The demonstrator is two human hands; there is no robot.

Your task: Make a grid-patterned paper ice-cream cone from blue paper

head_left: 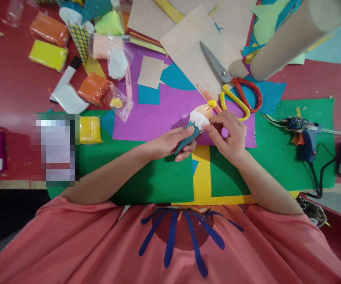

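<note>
A small toy ice-cream cone (199, 119) is held tilted over the purple sheet, its blue tip pointing down and left. White scalloped clay rings its top, with peach clay and a yellow bit above. My left hand (179, 141) wraps round the blue cone part from below. At the white clay edge, my right hand (228, 133) has thumb and forefinger close together, touching the rim; whether clay is pinched between them is hidden. Just beyond that hand lie scissors (224, 73) with one red and one yellow handle, beside a peach marker (207, 94).
Green sheets (158, 177) and a purple sheet (155, 122) cover the near table. A glue gun (305, 138) with its cord lies right. Orange clay packs (49, 29), a yellow pack (90, 129) and a patterned cone (78, 37) lie left. A paper roll (288, 43) lies back right.
</note>
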